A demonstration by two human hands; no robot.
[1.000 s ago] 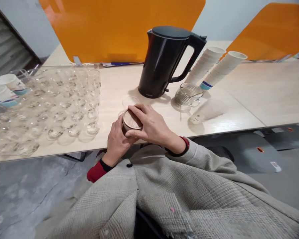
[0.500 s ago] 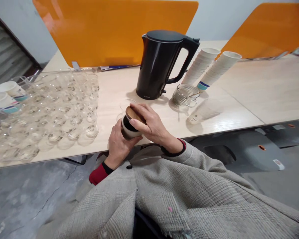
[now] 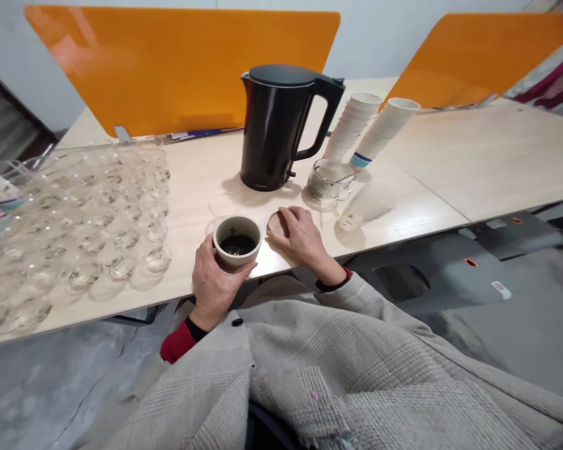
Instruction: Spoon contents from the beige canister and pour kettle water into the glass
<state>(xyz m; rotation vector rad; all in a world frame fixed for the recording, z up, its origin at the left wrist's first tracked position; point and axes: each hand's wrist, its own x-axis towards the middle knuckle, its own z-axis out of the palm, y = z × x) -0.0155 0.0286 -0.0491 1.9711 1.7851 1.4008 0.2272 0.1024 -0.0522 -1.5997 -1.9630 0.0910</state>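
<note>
My left hand (image 3: pixel 211 281) is wrapped round a small beige jar (image 3: pixel 237 242) at the table's near edge. The jar stands uncovered, with dark loose bits inside. Just to its right my right hand (image 3: pixel 300 235) rests on the round wooden lid (image 3: pixel 276 223), fingers curled over it as it lies flat on the table. A small clear glass (image 3: pixel 223 205) stands just behind the jar.
A black electric kettle (image 3: pixel 275 128) stands behind the hands. Right of it sit a ribbed glass cup (image 3: pixel 329 178), two leaning stacks of paper cups (image 3: pixel 373 131) and a lying clear cup (image 3: pixel 361 209). Several rows of small glasses (image 3: pixel 89 212) fill the table's left side. Orange dividers (image 3: pixel 178 62) back the table.
My right hand lifted the wooden lid off the jar and set it down on the table to the right. The jar now stands uncovered in my left hand.
</note>
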